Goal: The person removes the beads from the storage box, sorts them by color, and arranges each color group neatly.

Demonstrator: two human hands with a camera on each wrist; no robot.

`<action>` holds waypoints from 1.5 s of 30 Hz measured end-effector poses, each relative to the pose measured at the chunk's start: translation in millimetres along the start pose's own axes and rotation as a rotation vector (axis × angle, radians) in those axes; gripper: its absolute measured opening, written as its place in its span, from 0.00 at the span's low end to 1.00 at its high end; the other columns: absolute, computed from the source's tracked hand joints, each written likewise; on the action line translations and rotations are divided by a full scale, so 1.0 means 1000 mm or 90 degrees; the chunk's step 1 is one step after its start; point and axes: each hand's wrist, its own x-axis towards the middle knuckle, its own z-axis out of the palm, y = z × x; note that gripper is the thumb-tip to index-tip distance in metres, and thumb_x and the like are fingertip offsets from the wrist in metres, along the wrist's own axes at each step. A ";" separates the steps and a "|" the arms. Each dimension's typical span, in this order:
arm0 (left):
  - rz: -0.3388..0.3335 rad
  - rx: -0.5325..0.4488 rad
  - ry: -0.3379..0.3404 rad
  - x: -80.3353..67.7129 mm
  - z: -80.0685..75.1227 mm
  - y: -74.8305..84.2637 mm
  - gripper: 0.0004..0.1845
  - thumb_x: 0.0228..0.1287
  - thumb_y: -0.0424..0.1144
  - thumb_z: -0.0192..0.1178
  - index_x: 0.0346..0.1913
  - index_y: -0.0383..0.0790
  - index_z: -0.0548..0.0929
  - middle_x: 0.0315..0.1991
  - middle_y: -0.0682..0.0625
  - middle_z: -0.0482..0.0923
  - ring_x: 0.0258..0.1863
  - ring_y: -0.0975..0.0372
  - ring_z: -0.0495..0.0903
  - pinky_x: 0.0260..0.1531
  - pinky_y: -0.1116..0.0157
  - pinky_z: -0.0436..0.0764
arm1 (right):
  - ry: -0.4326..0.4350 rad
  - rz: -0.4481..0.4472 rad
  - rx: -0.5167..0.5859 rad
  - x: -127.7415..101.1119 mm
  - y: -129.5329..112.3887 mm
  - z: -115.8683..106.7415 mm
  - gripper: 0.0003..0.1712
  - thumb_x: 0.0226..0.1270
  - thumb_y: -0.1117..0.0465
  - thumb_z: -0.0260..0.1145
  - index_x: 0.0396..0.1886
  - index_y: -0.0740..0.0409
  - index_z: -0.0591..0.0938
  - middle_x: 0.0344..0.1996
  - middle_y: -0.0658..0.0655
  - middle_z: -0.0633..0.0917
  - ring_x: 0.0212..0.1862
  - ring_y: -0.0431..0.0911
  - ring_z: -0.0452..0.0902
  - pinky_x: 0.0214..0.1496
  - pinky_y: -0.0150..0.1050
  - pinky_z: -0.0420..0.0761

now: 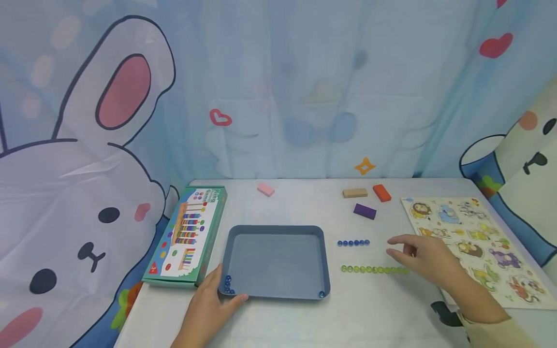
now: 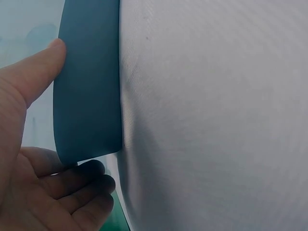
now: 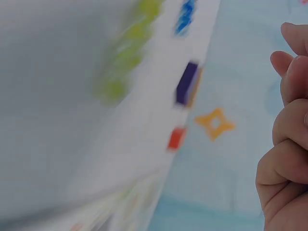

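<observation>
A blue-grey tray (image 1: 278,261) lies flat on the table, with several dark blue beads (image 1: 228,285) in its near left corner and one blue bead (image 1: 322,294) in the near right corner. My left hand (image 1: 204,304) holds the near left corner, thumb on the front edge, fingers at the left side; the left wrist view shows the tray's outer wall (image 2: 89,86) between them. To the right of the tray lie a row of blue beads (image 1: 353,243) and a longer row of green beads (image 1: 374,269). My right hand (image 1: 426,258) hovers by the green row's right end, thumb and forefinger apart, holding nothing.
A green-edged toy box (image 1: 187,237) lies left of the tray. An animal puzzle board (image 1: 474,246) lies at the right, partly behind my right arm. Farther back are pink (image 1: 266,189), tan (image 1: 355,193), purple (image 1: 364,211) and red-orange (image 1: 382,193) blocks, before a printed curtain (image 1: 278,96).
</observation>
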 end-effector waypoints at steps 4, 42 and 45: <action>0.005 0.001 0.002 0.001 0.001 0.000 0.64 0.53 0.73 0.71 0.82 0.33 0.59 0.80 0.35 0.63 0.79 0.40 0.64 0.74 0.38 0.69 | 0.000 -0.074 0.023 0.024 -0.030 0.007 0.15 0.64 0.54 0.79 0.49 0.51 0.91 0.17 0.40 0.75 0.21 0.34 0.64 0.21 0.30 0.66; 0.041 0.001 0.025 0.003 0.003 -0.008 0.65 0.52 0.76 0.69 0.82 0.34 0.60 0.79 0.39 0.65 0.78 0.45 0.67 0.74 0.41 0.72 | -0.239 -0.423 -0.011 0.114 -0.285 0.174 0.13 0.67 0.47 0.75 0.46 0.44 0.93 0.31 0.41 0.91 0.24 0.29 0.74 0.27 0.23 0.76; 0.048 0.001 0.031 0.003 0.003 -0.008 0.64 0.53 0.75 0.69 0.81 0.34 0.61 0.79 0.39 0.66 0.78 0.45 0.68 0.73 0.42 0.72 | -0.237 -0.430 -0.026 0.114 -0.285 0.181 0.13 0.66 0.46 0.76 0.46 0.43 0.93 0.35 0.41 0.92 0.27 0.28 0.77 0.31 0.24 0.79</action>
